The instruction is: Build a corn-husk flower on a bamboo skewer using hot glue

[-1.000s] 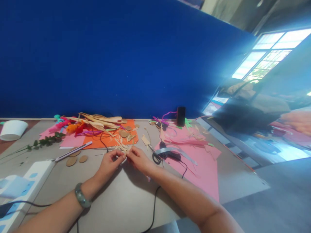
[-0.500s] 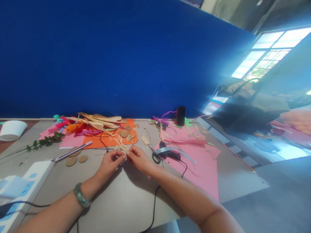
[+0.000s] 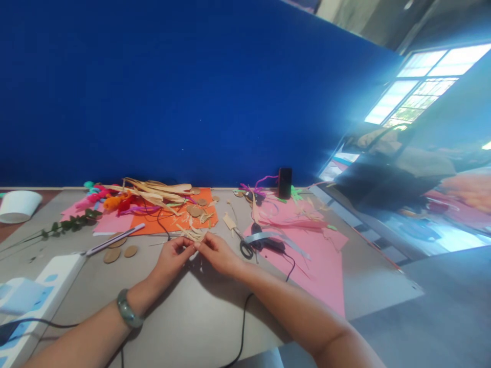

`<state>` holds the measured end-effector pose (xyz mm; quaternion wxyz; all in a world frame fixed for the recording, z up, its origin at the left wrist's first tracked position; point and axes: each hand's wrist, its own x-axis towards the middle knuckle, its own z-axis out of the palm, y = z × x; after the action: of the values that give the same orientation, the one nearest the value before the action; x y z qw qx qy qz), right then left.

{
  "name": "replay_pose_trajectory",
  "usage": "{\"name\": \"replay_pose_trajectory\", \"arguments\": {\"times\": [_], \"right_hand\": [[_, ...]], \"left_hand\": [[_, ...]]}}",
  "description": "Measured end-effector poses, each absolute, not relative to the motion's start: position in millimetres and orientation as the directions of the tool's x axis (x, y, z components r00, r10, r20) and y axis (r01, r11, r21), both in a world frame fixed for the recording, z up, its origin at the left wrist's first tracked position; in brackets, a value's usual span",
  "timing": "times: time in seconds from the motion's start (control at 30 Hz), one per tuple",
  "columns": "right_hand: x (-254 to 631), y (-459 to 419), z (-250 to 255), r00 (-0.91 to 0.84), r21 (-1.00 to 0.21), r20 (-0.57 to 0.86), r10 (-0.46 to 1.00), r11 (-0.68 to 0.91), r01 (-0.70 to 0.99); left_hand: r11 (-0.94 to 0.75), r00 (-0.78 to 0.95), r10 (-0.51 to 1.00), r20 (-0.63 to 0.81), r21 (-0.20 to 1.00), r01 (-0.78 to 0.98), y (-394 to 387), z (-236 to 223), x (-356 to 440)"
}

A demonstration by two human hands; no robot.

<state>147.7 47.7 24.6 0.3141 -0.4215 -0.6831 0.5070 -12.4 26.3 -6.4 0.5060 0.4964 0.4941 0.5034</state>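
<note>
My left hand [image 3: 171, 258] and my right hand [image 3: 217, 254] meet fingertip to fingertip over the grey table [image 3: 199, 312]. Both pinch a small pale piece between them; it is too small to name. A green bangle [image 3: 128, 310] sits on my left wrist. Just beyond my fingers lie loose straw-coloured strips [image 3: 192, 232] at the edge of an orange sheet [image 3: 174, 217]. Scissors [image 3: 245, 246] and a black glue gun [image 3: 270, 244] lie right of my right hand.
Pink paper [image 3: 318, 260] covers the right side. Brown card discs [image 3: 118, 252], a white pen [image 3: 115, 239], a green sprig [image 3: 69, 224], bright pipe cleaners [image 3: 103, 198], a white cup [image 3: 21, 204] and a power strip [image 3: 42, 286] lie left. A black phone [image 3: 285, 182] stands against the blue wall.
Both hands stay together and shift only slightly; the fingers rework their pinch on the small piece.
</note>
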Motion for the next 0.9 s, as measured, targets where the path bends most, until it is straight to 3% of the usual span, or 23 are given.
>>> {"name": "replay_pose_trajectory", "arguments": {"times": [0.17,0.47,0.9], "right_hand": [[148.7,50.0,21.3,-0.465,-0.957,-0.065,0.883,0.077,0.279],[150.1,52.6,26.3,-0.502,-0.940,-0.315,0.805,-0.190,0.285],[150.0,51.8,30.2,-0.512,-0.938,-0.338,0.790,-0.241,0.248]], "left_hand": [[-0.006,0.003,1.000,0.006,1.000,-0.023,27.5,-10.6,-12.7],[-0.034,0.043,0.998,0.035,0.999,-0.021,27.3,-13.4,-12.6],[-0.047,0.061,0.997,0.048,0.999,-0.020,26.0,-4.5,-11.5]]}}
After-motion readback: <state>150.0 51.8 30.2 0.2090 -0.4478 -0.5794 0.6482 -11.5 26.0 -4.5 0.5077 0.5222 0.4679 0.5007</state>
